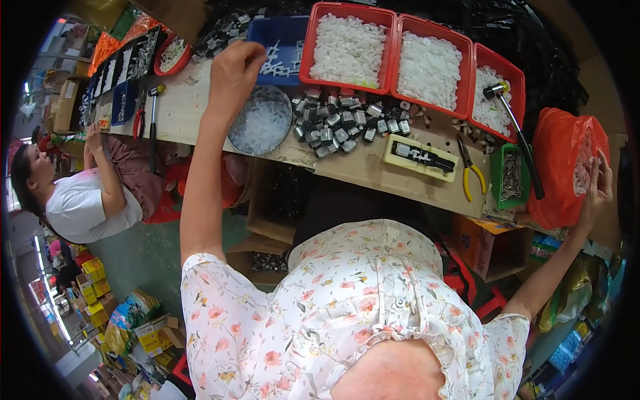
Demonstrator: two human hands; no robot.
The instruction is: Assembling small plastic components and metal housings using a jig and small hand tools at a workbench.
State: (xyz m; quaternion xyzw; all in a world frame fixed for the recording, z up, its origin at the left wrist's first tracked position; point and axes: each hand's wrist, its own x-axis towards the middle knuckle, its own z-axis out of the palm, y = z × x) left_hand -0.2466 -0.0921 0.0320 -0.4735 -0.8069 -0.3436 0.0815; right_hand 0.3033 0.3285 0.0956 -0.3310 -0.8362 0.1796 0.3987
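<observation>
My left hand (235,75) is raised at the left edge of a blue tray (279,30) that holds white branched plastic pieces (279,68). Its fingers are curled together, and anything between them is too small or hidden to make out. At the far right, my right hand (595,187) rests against the open red plastic bag (559,157), fingers stretched out along the side near its pale contents. Between my hands lies a cream block (393,159) with a black part (437,161) and white pieces set in it.
Three red bins (393,63) of white plastic parts line the back. Metal blocks (340,123) lie heaped beside a round pan (233,143) of translucent pieces. Yellow-handled pliers (475,177), a hammer (523,137) and a green tray (497,177) of pins are right. A co-worker (87,193) sits left.
</observation>
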